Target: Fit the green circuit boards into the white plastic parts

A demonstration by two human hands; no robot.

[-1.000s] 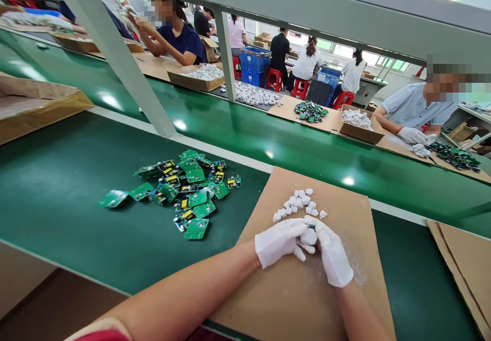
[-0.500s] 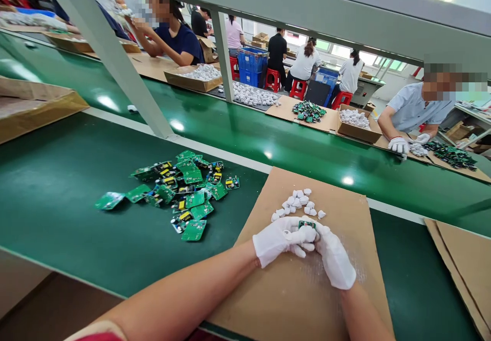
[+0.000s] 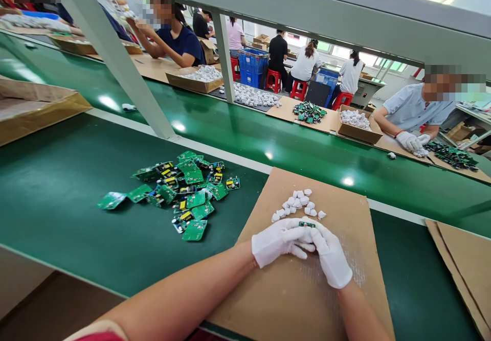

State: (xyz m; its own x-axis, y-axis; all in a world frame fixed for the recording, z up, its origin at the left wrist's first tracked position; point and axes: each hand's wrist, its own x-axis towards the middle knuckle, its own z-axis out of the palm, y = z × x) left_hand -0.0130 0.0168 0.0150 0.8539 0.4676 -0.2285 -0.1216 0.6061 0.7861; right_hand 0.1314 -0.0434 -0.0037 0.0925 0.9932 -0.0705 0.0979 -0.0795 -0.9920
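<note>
My left hand (image 3: 282, 240) and my right hand (image 3: 330, 253), both in white gloves, meet over a cardboard sheet (image 3: 295, 300). Between them they grip a small green circuit board (image 3: 307, 224), of which only one edge shows above the fingers. Whatever else lies between the palms is hidden. Just beyond my fingertips, several small white wrapped pieces (image 3: 294, 202) sit on the cardboard. To the left, a loose heap of green circuit boards (image 3: 194, 198), some with yellow and black parts upward, lies on the green bench top (image 3: 69, 192).
A grey slanted post (image 3: 118, 60) and a long overhead beam (image 3: 307, 8) frame the bench. Beyond runs a green conveyor belt (image 3: 245, 136). Cardboard boxes stand at the left (image 3: 42, 111) and folded cardboard (image 3: 464, 269) at the right. Across, a co-worker's gloved hands (image 3: 412, 140) handle white pieces.
My hands have turned the circuit board slightly, so less of its face shows. My right thumb has moved over it. Across the belt, the co-worker's hands have drawn together; a white piece lies on the belt.
</note>
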